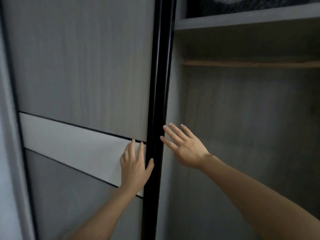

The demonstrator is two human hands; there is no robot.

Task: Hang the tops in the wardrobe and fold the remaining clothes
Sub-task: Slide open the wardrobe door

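A grey sliding wardrobe door (pixel 81 66) with a pale horizontal band fills the left half of the head view. Its black edge strip (pixel 155 101) runs top to bottom. My left hand (pixel 135 165) lies flat on the pale band, thumb against the black strip. My right hand (pixel 185 148) is spread with straight fingers just right of the strip, fingertips at its edge. Beyond it the wardrobe's inside (pixel 242 118) stands exposed, with a wooden hanging rail (pixel 251 64) across the top. No clothes or hangers show on the rail.
A grey shelf (pixel 242 21) sits above the rail, with something dark and fuzzy (pixel 242 6) on it. The wardrobe's pale frame (pixel 8 153) runs down the far left.
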